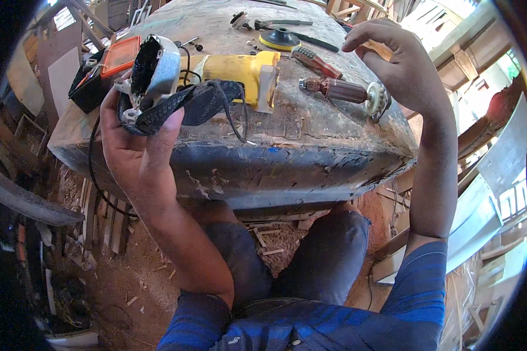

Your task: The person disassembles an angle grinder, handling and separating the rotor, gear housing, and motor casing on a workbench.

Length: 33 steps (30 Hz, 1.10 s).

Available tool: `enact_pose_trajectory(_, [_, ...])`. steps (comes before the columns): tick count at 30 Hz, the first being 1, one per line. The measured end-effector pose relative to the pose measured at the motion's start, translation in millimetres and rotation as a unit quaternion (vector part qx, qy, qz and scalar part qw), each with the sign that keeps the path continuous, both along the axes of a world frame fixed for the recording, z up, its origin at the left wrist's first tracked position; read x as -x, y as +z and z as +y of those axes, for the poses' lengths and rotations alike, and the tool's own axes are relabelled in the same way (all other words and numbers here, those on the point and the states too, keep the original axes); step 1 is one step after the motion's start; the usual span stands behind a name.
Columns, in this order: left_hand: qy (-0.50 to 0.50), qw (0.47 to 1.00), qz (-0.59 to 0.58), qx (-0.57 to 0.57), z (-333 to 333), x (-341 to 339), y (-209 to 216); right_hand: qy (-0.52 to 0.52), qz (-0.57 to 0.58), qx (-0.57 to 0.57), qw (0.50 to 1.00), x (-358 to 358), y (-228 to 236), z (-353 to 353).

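Observation:
My left hand grips a grey metal gear housing together with a dark rag, raised above the near edge of the workbench. Behind it lies the yellow grinder body with a black cord. A copper-wound motor armature with a gear end lies on the bench at the right. My right hand hovers just above and right of the armature, fingers curled and apart, holding nothing.
The worn wooden workbench also carries a yellow-and-black backing disc, a red-handled screwdriver, a wrench and an orange-and-black case at the left. Wood scraps and sawdust cover the ground.

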<state>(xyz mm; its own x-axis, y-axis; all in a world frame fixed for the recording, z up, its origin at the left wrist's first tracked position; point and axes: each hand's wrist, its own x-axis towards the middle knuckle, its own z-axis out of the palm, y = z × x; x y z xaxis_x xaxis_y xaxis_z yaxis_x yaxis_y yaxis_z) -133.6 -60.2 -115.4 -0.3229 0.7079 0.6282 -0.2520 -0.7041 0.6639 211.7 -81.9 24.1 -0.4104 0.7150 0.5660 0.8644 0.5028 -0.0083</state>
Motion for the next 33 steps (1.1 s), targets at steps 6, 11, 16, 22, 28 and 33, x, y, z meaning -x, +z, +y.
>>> enact_pose_trajectory(6, [-0.006,1.0,-0.005,0.002,-3.1,-1.9,0.7,-0.01,-0.002,0.026,1.0,4.0,-7.4,0.3])
enact_pose_trajectory(11, [-0.017,1.0,-0.016,0.005,-2.9,-1.5,0.3,-0.041,-0.046,0.069,0.996,11.7,-8.9,0.3])
enact_pose_trajectory(16, [-0.036,0.999,-0.023,0.004,-4.3,-0.2,0.4,-0.025,-0.08,0.081,0.993,16.4,-13.6,2.1])
enact_pose_trajectory(22, [-0.045,0.999,-0.028,0.005,-4.3,-0.9,3.1,-0.025,-0.091,0.117,0.989,16.6,-15.0,7.8])
enact_pose_trajectory(28, [-0.028,0.999,-0.023,0.013,-4.5,0.3,2.5,-0.007,-0.13,0.149,0.98,20.0,-18.8,5.7])
enact_pose_trajectory(33, [-0.044,0.999,-0.02,-0.001,-2.9,-0.5,0.9,-0.007,-0.144,0.184,0.972,19.4,-19.4,10.1])
